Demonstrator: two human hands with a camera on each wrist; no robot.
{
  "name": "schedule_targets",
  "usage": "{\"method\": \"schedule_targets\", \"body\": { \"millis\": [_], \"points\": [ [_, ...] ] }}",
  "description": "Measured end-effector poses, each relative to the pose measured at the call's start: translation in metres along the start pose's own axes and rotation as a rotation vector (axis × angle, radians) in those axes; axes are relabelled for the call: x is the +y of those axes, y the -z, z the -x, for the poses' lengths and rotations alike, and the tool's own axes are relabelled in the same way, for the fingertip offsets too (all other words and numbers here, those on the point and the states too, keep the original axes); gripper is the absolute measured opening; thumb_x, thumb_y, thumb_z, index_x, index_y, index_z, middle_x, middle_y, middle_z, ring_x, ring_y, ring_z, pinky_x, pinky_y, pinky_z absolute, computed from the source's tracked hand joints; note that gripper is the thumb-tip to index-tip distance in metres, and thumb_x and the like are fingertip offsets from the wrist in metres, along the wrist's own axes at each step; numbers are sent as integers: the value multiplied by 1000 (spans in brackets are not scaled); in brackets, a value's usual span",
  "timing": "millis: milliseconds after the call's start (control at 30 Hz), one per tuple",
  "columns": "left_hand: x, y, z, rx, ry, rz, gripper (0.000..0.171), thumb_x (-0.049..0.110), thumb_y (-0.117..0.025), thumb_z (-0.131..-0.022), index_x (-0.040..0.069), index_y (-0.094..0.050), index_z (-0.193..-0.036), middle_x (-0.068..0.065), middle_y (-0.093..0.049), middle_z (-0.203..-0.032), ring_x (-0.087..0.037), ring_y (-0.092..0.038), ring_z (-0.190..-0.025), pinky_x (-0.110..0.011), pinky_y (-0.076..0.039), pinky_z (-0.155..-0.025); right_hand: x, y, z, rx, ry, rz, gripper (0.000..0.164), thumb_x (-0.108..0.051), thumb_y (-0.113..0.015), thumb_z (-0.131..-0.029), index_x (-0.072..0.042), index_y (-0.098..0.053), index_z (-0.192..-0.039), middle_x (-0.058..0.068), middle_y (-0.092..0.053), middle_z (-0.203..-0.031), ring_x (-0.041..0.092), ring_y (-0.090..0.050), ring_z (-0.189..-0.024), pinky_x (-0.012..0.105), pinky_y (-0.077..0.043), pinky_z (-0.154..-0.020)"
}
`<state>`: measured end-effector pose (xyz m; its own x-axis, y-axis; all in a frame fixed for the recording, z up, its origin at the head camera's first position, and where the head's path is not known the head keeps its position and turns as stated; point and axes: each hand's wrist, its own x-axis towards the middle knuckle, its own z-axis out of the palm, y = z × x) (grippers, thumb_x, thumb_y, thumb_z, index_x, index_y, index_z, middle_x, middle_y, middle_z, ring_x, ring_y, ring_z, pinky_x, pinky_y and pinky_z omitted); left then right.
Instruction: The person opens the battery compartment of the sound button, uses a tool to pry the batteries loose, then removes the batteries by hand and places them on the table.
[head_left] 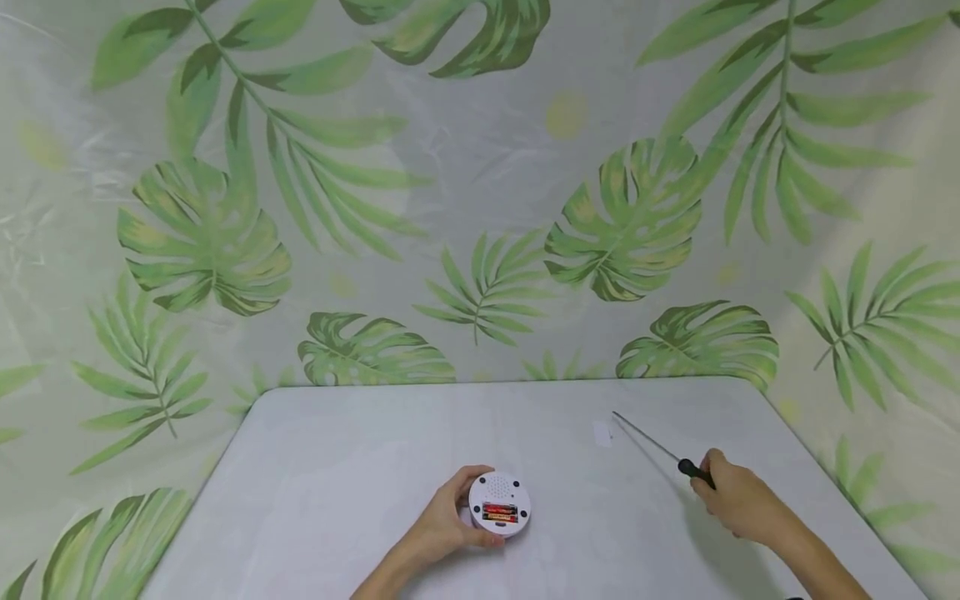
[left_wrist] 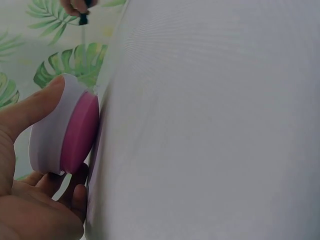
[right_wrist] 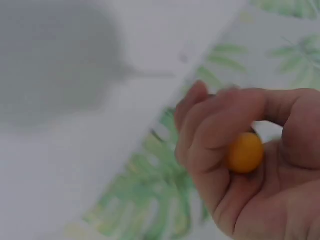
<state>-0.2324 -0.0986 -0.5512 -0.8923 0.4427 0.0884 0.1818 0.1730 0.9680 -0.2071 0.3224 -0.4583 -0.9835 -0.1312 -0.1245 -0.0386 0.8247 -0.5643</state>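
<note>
My left hand (head_left: pixel 444 518) grips a round white device (head_left: pixel 499 487) by its sides, low over the table or resting on it. Its underside faces up, with speaker holes, several dark feet and an uncovered bay holding batteries (head_left: pixel 500 512). The left wrist view shows the pink face (left_wrist: pixel 81 132) of the device turned toward the table. My right hand (head_left: pixel 738 500) holds a screwdriver (head_left: pixel 651 439) above the table's right side, its long shaft pointing up and left. In the right wrist view, the curled fingers wrap the handle, whose orange end (right_wrist: pixel 245 153) shows in the palm.
A small white piece (head_left: pixel 602 433), perhaps the battery cover, lies on the white table (head_left: pixel 337 467) near the screwdriver's tip. Behind the table hangs a leaf-patterned sheet (head_left: pixel 480 200), which also runs down both sides.
</note>
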Motion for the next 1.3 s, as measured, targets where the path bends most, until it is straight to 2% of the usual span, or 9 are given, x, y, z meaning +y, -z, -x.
{"method": "schedule_targets", "body": {
  "millis": [133,233,333,567,867,1033,1200,1300],
  "points": [
    [2,1,-1,-1,9,10,97,5,-93,-67,4,-46,-152,-15,-68,-132,-10,-63,-111,-17,-38,-102,-13,30,5,-22,174,-21,18,-21,-57,-106,-5,-52,-110,-1,-58,-78,7,-44,-60,26,-37,-54],
    [3,1,-1,1,20,8,98,4,-93,-67,6,-46,-153,-15,-69,-130,-12,-63,-111,-18,-38,-102,-25,44,7,-51,334,-60,16,-22,-61,-105,-10,-58,-114,-5,-62,-82,5,-50,-66,27,-39,-55],
    [2,0,-1,12,22,-5,97,6,-94,-67,7,-48,-152,-13,-69,-130,-12,-63,-111,-18,-38,-102,-40,50,8,-77,436,-49,17,-23,-64,-103,-16,-64,-118,-9,-66,-89,2,-55,-73,25,-42,-59],
    [0,-2,-2,52,40,-5,94,7,-96,-65,10,-54,-149,-8,-72,-128,-9,-63,-111,-16,-37,-101,-73,44,7,-95,477,61,21,-34,-67,-101,-20,-74,-115,-12,-73,-102,-5,-57,-81,22,-47,-65],
    [3,-4,-4,68,39,-10,96,6,-96,-62,7,-55,-149,-7,-72,-131,-13,-63,-118,-14,-36,-103,-103,33,3,-8,611,273,18,-36,-76,-94,-24,-80,-106,-21,-70,-93,-7,-57,-80,24,-47,-66],
    [3,-4,-5,66,32,-3,95,6,-97,-62,8,-56,-148,-7,-72,-131,-14,-64,-117,-14,-37,-103,-111,30,1,10,592,354,15,-38,-77,-92,-27,-80,-103,-21,-71,-95,1,-64,-85,28,-51,-71],
    [3,-5,-5,72,48,4,94,6,-97,-62,9,-58,-147,-5,-71,-133,-14,-61,-119,-14,-36,-104,-118,30,-1,-19,574,360,14,-35,-78,-91,-26,-80,-102,-17,-75,-98,9,-69,-90,32,-54,-74],
    [3,-6,-4,75,60,7,93,6,-98,-62,11,-58,-146,-4,-71,-134,-15,-60,-119,-14,-35,-104,-125,32,-3,-53,580,354,13,-32,-78,-91,-25,-81,-101,-15,-77,-100,8,-70,-90,30,-54,-73]
  ]
}}
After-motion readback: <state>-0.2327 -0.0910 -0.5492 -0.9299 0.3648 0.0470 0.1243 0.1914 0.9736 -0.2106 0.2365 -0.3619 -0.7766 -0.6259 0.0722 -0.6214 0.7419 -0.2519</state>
